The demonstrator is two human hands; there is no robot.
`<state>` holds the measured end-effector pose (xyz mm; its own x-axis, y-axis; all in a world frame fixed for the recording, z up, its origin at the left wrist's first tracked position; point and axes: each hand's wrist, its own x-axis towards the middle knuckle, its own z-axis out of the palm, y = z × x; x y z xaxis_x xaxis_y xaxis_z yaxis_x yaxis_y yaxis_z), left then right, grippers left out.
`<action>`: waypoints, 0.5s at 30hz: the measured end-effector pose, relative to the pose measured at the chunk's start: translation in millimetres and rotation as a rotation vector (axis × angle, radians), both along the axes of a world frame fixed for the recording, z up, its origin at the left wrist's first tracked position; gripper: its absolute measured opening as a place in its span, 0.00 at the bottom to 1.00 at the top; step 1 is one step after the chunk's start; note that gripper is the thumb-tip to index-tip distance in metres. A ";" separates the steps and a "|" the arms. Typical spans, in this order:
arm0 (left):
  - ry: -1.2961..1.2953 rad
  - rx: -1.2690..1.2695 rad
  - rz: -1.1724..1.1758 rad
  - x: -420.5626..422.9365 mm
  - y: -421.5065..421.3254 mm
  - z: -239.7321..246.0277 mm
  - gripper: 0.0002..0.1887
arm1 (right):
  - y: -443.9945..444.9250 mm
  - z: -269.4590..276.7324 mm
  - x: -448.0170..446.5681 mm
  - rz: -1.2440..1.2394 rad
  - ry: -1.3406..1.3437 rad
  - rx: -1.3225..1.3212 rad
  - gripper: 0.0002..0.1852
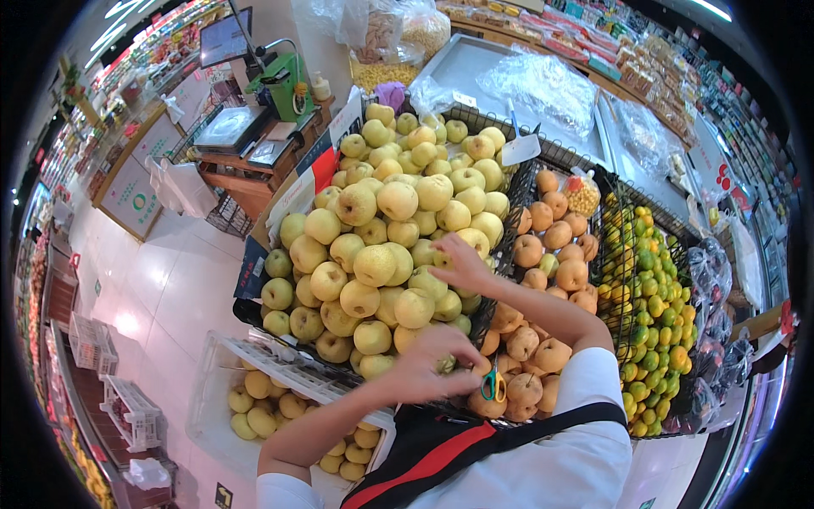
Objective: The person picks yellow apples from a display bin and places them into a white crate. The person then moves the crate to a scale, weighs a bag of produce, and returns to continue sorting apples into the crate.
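Observation:
Yellow-green pears (375, 266) lie heaped in a large black-lined crate. Over the right side of this heap is my right hand (467, 261), fingers spread, with nothing seen in its grasp. My left hand (432, 366), blurred, is at the near edge of the heap with its fingers curled. No held object shows there, but the curl hides part of the grip. Close by its fingertips are scissors (495, 385) with green and yellow handles, in front of brown pears (523, 388). Whether the hand touches the scissors is unclear.
A white plastic crate (210, 388) of yellow pears stands on the floor at lower left. Green-yellow citrus (655, 318) fills a wire basket at right. Behind the heap are metal trays (477, 57). A scale (232, 127) sits on a wooden stand.

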<state>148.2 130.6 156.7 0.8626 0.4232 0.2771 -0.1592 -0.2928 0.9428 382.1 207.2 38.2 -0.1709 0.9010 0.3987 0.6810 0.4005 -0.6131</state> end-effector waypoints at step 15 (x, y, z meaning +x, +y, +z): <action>0.275 -0.344 -0.720 46.7 -93.2 29.5 0.11 | -86.3 15.1 -36.4 0.293 -0.008 -0.216 0.19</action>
<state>194.9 37.4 186.3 0.9720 -0.2334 -0.0257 0.0511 0.1034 0.9933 345.8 120.8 53.4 -0.4365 0.8767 0.2020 0.5618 0.4410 -0.7000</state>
